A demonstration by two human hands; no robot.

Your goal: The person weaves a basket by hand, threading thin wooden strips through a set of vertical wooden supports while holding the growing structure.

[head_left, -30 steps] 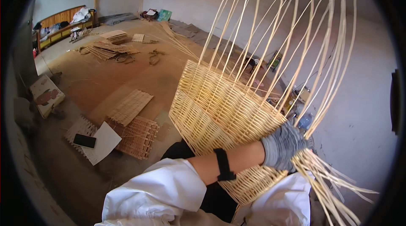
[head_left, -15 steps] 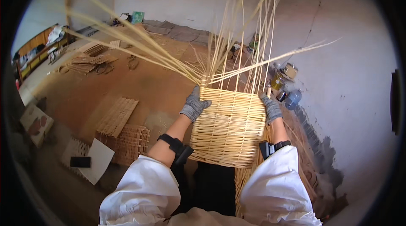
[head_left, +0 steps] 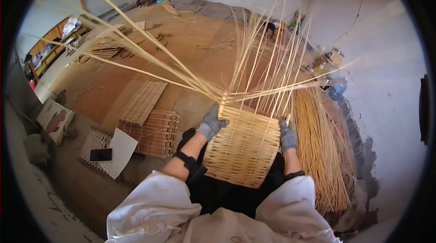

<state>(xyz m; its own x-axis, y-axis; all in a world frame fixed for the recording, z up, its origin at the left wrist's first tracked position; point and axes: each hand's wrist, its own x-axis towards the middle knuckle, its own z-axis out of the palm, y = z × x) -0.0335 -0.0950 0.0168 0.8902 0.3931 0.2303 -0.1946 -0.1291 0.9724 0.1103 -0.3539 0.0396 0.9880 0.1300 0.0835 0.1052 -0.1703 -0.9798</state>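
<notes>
Between my hands is a pale woven wicker panel (head_left: 243, 147), tilted over my lap. Long unwoven wicker rods (head_left: 181, 68) fan out from its upper edge, some to the far left, others upward and to the right. My left hand (head_left: 211, 124), in a grey glove, grips the upper left edge with the thumb lying over the weave. At the upper right edge my gloved right hand (head_left: 288, 135) is closed round the side, near a thicker stick end; its fingers are partly hidden behind the panel. Both wrists wear black straps.
A large bundle of loose rods (head_left: 318, 152) lies along my right, by the wall. To the left are finished woven panels (head_left: 152, 131), a white sheet (head_left: 121, 152), a phone (head_left: 101, 155) and a board (head_left: 54, 120). Further off stand a wooden bench (head_left: 56, 43) and more stacked panels (head_left: 106, 47).
The panel has come down and tilted in my hands, its rods swinging with it. My view has shifted, showing more of the rod bundle on the right. Both hands keep their hold.
</notes>
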